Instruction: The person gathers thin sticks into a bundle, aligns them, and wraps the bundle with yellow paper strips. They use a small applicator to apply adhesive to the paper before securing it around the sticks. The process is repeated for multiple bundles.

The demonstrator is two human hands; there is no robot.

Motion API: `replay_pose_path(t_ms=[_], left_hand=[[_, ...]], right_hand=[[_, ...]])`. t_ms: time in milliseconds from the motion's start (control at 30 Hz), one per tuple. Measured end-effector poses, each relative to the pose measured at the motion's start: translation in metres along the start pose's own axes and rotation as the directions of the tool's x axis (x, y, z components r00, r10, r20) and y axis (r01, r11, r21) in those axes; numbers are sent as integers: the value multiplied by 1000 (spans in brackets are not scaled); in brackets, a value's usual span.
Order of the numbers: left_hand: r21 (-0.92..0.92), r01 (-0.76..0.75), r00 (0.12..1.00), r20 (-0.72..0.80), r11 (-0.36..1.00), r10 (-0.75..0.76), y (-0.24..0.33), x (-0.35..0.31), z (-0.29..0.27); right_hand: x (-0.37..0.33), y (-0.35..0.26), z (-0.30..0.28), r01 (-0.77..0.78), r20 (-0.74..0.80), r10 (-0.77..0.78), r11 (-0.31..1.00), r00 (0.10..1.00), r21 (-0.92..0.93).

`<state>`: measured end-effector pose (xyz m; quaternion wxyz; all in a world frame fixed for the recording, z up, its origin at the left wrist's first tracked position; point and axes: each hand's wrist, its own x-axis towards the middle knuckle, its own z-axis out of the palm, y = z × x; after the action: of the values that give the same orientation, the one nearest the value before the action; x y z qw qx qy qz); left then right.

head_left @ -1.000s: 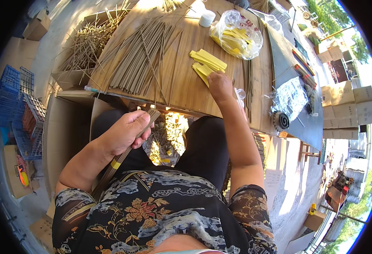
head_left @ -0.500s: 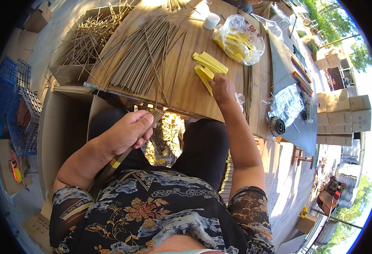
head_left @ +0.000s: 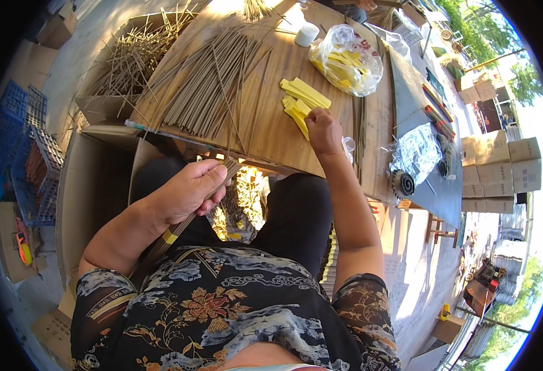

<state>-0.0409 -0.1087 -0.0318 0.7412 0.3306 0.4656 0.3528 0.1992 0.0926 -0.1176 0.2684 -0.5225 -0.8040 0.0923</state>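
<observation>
Stick bundle (head_left: 181,225) is in your left hand (head_left: 192,193), closed firmly round it, short of the table's near edge. It slants down across your lap, upper end just past your thumb, yellow band (head_left: 170,237) crossing it below the grip. No real change there over the last second: same grip, same slant. Reads as the left just holding, the live work being on the right.

Your right hand (head_left: 325,128) is over the table (head_left: 262,127), in from the near edge, right of the middle. Fingers curled at the near end of the lower yellow strips (head_left: 297,116). Can't tell if you've pinched one; fingertips are hidden. Shift there is small: hand hasn't left the stack, strips lie much as they did. So my read: the pick isn't finished, no strip visibly clear yet.

Left of that, loose sticks (head_left: 209,86) fan over the table's left half, a couple reaching the near edge. Beyond your strips: clear plastic bag (head_left: 347,60) with more yellow inside, then a white cylinder (head_left: 307,34) toward the far edge. Another person's hand (head_left: 366,5) now shows past that edge.
</observation>
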Motion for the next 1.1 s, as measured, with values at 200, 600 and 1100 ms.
replay_pose_path(t_ms=[200, 600, 1100], left_hand=[[20, -5, 1000, -16, 1000, 5, -2, -2, 1], [54, -75, 995, -65, 996, 78, 2, -10, 10], [213, -245, 960, -82, 946, 267, -1, -36, 35]], right_hand=[[-12, -2, 6, 30, 196, -32, 999, 980, 12], [-24, -86, -59, -317, 295, 144, 638, 945, 702], [-108, -178, -86, -461, 495, 12, 386, 869, 799]])
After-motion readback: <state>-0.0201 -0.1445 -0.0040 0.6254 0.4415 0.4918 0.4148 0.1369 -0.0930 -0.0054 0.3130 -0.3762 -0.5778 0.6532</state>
